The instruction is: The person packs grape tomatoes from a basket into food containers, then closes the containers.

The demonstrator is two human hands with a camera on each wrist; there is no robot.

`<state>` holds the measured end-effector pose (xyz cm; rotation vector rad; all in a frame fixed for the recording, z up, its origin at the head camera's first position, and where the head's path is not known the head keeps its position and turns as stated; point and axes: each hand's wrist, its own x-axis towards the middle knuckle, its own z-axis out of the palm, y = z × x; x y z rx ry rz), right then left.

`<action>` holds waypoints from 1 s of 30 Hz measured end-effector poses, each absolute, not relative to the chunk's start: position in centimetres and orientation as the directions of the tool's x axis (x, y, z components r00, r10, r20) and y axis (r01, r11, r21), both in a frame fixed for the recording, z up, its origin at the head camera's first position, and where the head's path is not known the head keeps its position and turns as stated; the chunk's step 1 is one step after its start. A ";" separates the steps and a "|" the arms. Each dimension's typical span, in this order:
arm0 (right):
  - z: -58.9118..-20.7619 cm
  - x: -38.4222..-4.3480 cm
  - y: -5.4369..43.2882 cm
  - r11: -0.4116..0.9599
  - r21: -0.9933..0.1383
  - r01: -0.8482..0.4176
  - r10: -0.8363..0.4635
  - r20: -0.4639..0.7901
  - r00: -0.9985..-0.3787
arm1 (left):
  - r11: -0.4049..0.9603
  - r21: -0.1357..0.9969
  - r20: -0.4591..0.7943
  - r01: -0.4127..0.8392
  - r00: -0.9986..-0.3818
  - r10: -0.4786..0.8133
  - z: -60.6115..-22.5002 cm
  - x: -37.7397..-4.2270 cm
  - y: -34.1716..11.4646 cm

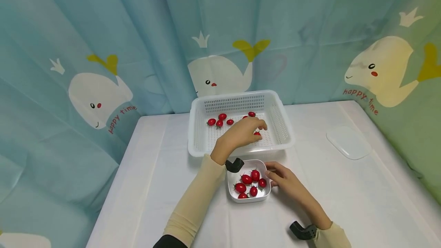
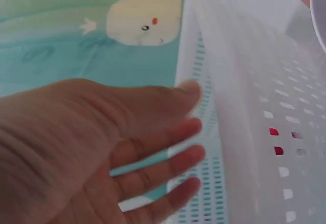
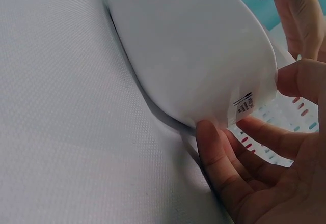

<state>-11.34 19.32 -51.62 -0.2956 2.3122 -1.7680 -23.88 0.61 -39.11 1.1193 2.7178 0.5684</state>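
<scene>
My left hand (image 1: 242, 132) is over the white slotted basket (image 1: 194, 137), its fingers bent downward and apart from the thumb. In the left wrist view nothing shows between the thumb (image 2: 168, 99) and the spread fingers. A cherry tomato (image 1: 257, 133) shows between thumb and fingers in the head view, low over the basket floor. My right hand (image 1: 286, 180) holds the right side of a small white box (image 1: 249, 199), thumb at the rim and fingertips against the outer wall. Several cherry tomatoes (image 1: 246, 179) lie inside this box.
More cherry tomatoes (image 1: 219, 123) lie scattered in the basket, mostly left and back. A translucent lid (image 1: 348, 142) lies on the white table (image 1: 155, 186) to the right. Behind the basket hangs a blue curtain (image 1: 155, 30) printed with whales.
</scene>
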 end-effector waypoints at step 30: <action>-51.7 -11.3 19.4 0.277 -0.961 0.002 -0.279 -0.083 -0.957 | 0.741 0.345 -0.150 0.576 -0.745 0.650 -43.8 -26.5 2.0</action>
